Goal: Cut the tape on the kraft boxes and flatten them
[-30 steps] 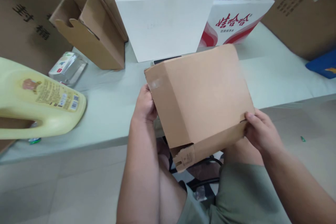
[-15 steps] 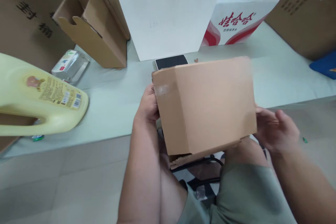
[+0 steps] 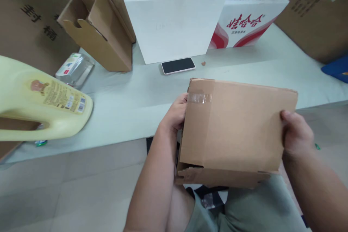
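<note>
While grasping cardboard box (image 3: 244,127) by taped end with left hand (image 3: 178,113) and opposite end with right hand (image 3: 299,130), is holding it broad face up over lap (image 3: 241,204) by table (image 3: 114,116) edge, pointing taped end left, running long axis crosswise, slanting slightly bodyward at right.

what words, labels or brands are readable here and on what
"娃哈哈": red-white box
"饮用纯净水", small: same box
"密封桶": left carton
Too small, faint or blurred: other print on left carton, yellow jug, clear pack, white box, right carton, held box
</note>
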Demonstrator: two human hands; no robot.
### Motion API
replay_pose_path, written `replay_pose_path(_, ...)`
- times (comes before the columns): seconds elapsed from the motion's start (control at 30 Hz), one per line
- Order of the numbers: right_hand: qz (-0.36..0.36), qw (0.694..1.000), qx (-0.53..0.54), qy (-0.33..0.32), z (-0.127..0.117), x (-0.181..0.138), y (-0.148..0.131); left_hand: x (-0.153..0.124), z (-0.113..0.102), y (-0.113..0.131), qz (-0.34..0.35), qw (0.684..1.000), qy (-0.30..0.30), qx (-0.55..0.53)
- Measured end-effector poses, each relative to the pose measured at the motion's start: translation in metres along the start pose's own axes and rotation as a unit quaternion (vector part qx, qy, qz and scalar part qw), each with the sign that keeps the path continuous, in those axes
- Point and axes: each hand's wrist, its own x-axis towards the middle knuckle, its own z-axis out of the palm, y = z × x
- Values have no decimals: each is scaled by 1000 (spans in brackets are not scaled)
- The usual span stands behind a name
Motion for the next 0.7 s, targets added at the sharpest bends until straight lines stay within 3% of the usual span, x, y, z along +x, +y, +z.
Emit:
replay_pose_path(0.07, -21, 1000, -10, 7, 1, 2, 1, -1, 0, 2, -9, 1000, 6, -23)
replay_pose_path(0.17, -65, 998, -12, 6, 7, 1, -2, -2, 0, 6, -11, 999, -39, -35)
replay_pose_path(0.3, -55, 998, 2, 12, 13, 3, -8, -4, -2, 8, 10, 997, -74, 25)
replay_pose_path(0.4, -2, 999, 54, 5, 4, 14, -5, -1, -7, 9, 32, 999, -14, 3)
replay_pose_path(0.5, 53, 996, 66, -37, -14, 23, 7, 8, -16, 10, 105, 987, 100, -66)
replay_pose_path(0.6, 87, 988, 44, -124, -28, 20, 21, 19, -24, 7, 154, 961, 189, -128)
replay_pose_path(0.7, 102, 970, 32, -219, -27, 6, 32, 29, -23, -2, 145, 954, 222, -141)
